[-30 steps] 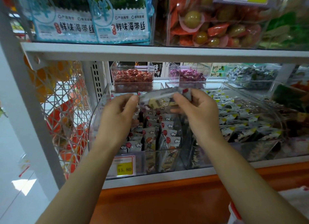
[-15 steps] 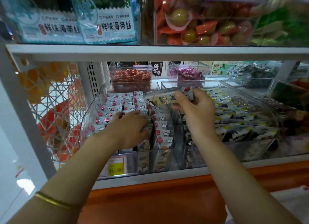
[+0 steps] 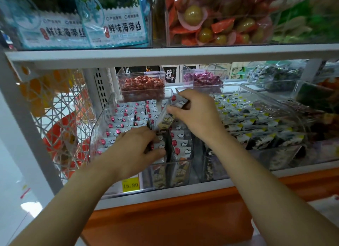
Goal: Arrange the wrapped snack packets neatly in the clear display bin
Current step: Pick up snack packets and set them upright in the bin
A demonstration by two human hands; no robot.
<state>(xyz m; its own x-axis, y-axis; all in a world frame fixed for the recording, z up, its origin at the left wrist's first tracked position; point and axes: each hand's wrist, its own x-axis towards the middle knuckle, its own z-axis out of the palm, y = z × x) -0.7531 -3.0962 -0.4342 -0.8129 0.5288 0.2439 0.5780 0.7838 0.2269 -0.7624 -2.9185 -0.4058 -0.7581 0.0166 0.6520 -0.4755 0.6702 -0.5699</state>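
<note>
The clear display bin (image 3: 100,125) on the lower shelf holds rows of silver snack packets (image 3: 122,120) printed with red balloons and white clouds. My left hand (image 3: 134,150) is down inside the bin, fingers and thumb curled round several packets in the middle row, beside a dark gap. My right hand (image 3: 195,115) is above the bin's right side and pinches a held packet (image 3: 165,117), which tilts with its lower end pointing down at that gap. A second silver wrapper shows at the right hand's fingertips.
A neighbouring clear bin (image 3: 244,87) on the right holds packets with yellow corners. Behind stand a box of red candies (image 3: 143,84) and one of purple candies (image 3: 203,78). The upper shelf edge (image 3: 165,55) hangs close overhead. A yellow price tag (image 3: 130,185) is in front, a wire basket (image 3: 60,117) to the left.
My left hand let go of the held packet and dropped into the bin onto the rows. My right hand tipped the packet downward towards the gap.
</note>
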